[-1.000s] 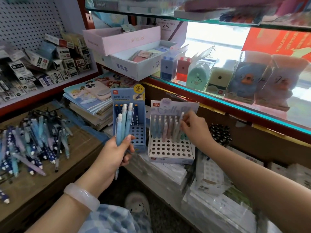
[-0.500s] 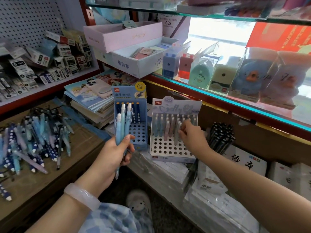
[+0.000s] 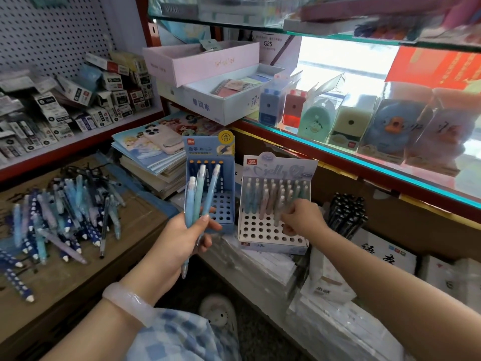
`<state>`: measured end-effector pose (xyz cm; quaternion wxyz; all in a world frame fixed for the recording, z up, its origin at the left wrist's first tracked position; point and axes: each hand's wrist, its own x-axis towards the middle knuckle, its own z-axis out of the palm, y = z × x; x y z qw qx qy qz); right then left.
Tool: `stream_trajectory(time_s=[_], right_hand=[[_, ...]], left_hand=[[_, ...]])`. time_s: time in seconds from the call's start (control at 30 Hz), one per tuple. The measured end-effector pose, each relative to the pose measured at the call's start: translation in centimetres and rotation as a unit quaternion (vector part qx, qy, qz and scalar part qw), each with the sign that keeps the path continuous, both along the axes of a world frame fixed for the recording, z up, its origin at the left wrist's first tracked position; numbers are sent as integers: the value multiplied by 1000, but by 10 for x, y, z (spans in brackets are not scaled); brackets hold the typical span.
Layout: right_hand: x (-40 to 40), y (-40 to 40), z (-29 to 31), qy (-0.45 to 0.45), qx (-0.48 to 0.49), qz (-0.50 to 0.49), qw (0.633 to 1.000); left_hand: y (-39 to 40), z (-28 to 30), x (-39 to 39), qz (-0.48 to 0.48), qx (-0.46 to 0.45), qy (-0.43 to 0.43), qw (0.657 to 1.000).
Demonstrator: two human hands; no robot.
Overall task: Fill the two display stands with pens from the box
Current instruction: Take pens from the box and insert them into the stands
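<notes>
Left hand grips three pens, frame centre. Right hand pinches pen in white stand; blue stand beside.

both arms are bare from wrist to as far up as the view reaches, with no sleeves on either. behind the left hand, just back from the grip, the wrist wears a thick, smooth bangle of pale, milky, slightly translucent stone, glossy with soft highlights. the right hand and its wrist carry nothing. below the left forearm, well back from the grip, lies clothing in a blue-and-white check of soft, blurry squares. beyond it shows a light slipper with a small cartoon face on its rounded toe.
</notes>
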<state>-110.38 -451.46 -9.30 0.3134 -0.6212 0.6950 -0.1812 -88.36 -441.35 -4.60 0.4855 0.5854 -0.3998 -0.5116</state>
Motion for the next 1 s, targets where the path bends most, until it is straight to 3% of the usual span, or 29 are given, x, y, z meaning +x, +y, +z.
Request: stream_trajectory(time_s=[0.07, 0.13, 0.3, 0.4, 0.53, 0.63, 0.7, 0.83, 1.0], right_hand=[[7, 5, 15, -21, -37, 10, 999], [21, 13, 35, -116, -45, 58, 991], [55, 27, 74, -396, 67, 137, 906], [60, 25, 77, -443, 75, 128, 884], [52, 15, 81, -418, 30, 88, 904], [36, 2, 88, -373, -53, 26, 926], [28, -5, 87, -297, -110, -6, 948], [27, -11, 65, -137, -198, 14, 970], [42, -12, 40, -38, -235, 59, 970]], left_hand=[[-1, 0, 2, 2, -5, 1, 1000], [-3, 0, 0, -5, -6, 4, 1000], [2, 2, -14, -68, 13, 28, 997], [5, 6, -17, -79, 22, 57, 995], [2, 7, -8, -6, 47, 89, 995], [-1, 1, 3, 48, 55, 33, 997], [-2, -4, 8, 71, 54, -11, 996], [-4, -8, 9, 73, 42, 21, 996], [-6, -10, 7, 63, 7, 58, 996]])
